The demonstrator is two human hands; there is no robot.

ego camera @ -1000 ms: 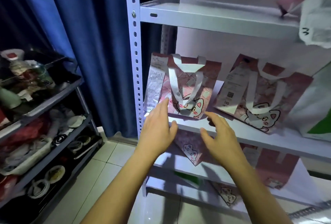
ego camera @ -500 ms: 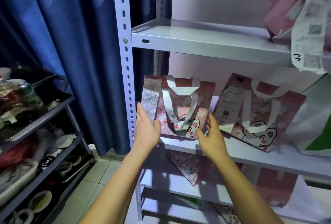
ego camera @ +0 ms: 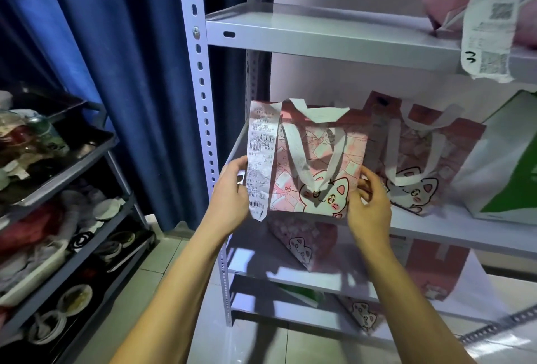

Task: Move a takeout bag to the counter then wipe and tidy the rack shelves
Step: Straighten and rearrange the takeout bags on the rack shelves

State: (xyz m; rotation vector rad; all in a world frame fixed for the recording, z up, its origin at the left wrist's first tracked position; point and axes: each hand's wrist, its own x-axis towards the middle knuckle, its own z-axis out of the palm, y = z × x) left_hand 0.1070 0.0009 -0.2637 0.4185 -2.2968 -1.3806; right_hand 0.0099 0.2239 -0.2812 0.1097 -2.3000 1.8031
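Takeout bag, pink with a cartoon cat and white strap handles, sits at the left end of the rack's middle shelf, its front face pulled toward the shelf's edge and a long receipt hanging down its left side. Left hand is closed on the bag's left edge, thumb in front by the receipt; right hand clamps the bag's lower right corner, fingers curled round it. Both grips look firm, 1 on each side. Whether the bag's base has left the shelf cannot be told.

Right of this bag, a second cat bag leans on the same shelf, touching or nearly touching it, then a white and green bag. More pink bags lie on the shelves below, and 1 rests on the shelf above with a receipt marked 3.

By my reading the task is at its very start: the bag is gripped but not carried away, no tabletop is in view, and all wiping and tidying remains.
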